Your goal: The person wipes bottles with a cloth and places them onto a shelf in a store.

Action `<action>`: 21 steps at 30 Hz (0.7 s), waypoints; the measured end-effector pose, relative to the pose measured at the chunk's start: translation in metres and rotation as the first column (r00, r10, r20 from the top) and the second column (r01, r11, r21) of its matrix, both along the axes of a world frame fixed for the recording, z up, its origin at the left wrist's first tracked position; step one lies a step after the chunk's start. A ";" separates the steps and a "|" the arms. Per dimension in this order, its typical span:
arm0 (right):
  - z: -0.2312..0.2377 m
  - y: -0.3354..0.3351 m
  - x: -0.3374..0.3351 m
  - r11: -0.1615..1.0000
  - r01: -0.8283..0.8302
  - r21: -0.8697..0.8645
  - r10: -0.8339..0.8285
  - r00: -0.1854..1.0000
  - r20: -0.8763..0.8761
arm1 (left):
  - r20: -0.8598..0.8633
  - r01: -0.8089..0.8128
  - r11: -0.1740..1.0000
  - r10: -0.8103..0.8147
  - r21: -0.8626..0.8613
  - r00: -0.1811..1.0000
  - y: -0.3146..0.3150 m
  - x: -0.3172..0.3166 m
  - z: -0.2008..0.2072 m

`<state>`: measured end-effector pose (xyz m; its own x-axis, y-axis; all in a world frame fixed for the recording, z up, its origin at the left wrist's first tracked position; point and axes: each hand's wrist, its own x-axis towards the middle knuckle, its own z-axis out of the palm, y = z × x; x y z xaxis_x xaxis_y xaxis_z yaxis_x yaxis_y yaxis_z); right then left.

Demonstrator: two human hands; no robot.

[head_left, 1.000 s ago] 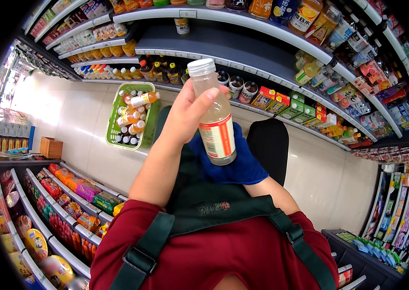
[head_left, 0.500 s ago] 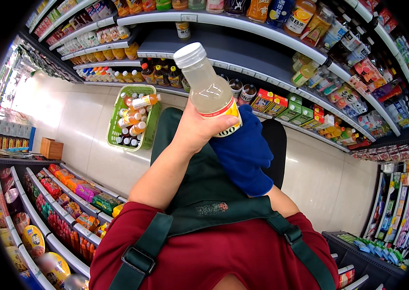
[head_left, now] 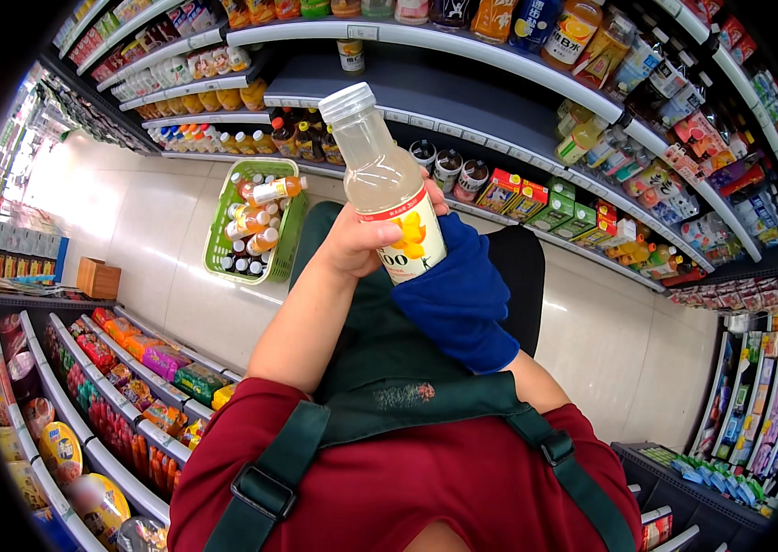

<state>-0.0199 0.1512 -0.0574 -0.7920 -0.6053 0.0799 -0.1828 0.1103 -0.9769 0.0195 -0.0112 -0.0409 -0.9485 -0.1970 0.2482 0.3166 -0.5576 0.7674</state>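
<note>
My left hand [head_left: 366, 241] is closed round a clear plastic bottle [head_left: 387, 170] of pale cloudy drink. The bottle has a whitish cap and a cream label with yellow fruit. It leans with its cap up and to the left, and fingertips show past its right side. A blue cloth [head_left: 463, 290] wraps the bottle's lower end and covers my right hand, whose fingers are hidden; the cloth is held up against the bottle there.
A green basket [head_left: 291, 241] with several bottles stands on the floor to the left. Ahead, a dark shelf [head_left: 472, 97] holds one lone bottle [head_left: 350, 57] at its left part. Cartons [head_left: 550, 212] line the shelf below. Snack racks [head_left: 136, 386] stand at lower left.
The bottle has turned so more of its fruit label faces me, and it has shifted slightly left. Fingertips now show at its right side. The blue cloth has moved a little with it.
</note>
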 end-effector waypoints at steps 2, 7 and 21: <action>0.001 0.000 0.001 1.000 -0.001 0.001 0.001 1.000 -0.004 | -0.019 0.005 1.000 -0.005 0.008 1.000 -0.001 -0.001 -0.001; 0.001 -0.001 0.002 1.000 -0.006 0.006 0.006 1.000 -0.004 | -0.018 0.022 0.999 -0.022 0.023 1.000 -0.001 0.000 0.000; 0.000 -0.001 0.007 1.000 -0.012 0.020 0.013 1.000 -0.013 | -0.018 0.056 0.996 -0.057 -0.066 0.998 -0.007 0.000 0.000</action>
<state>-0.0132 0.1504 -0.0577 -0.7834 -0.6167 0.0775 -0.1968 0.1278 -0.9721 0.0190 -0.0182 -0.0412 -0.9523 -0.1261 0.2777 0.3017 -0.5241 0.7964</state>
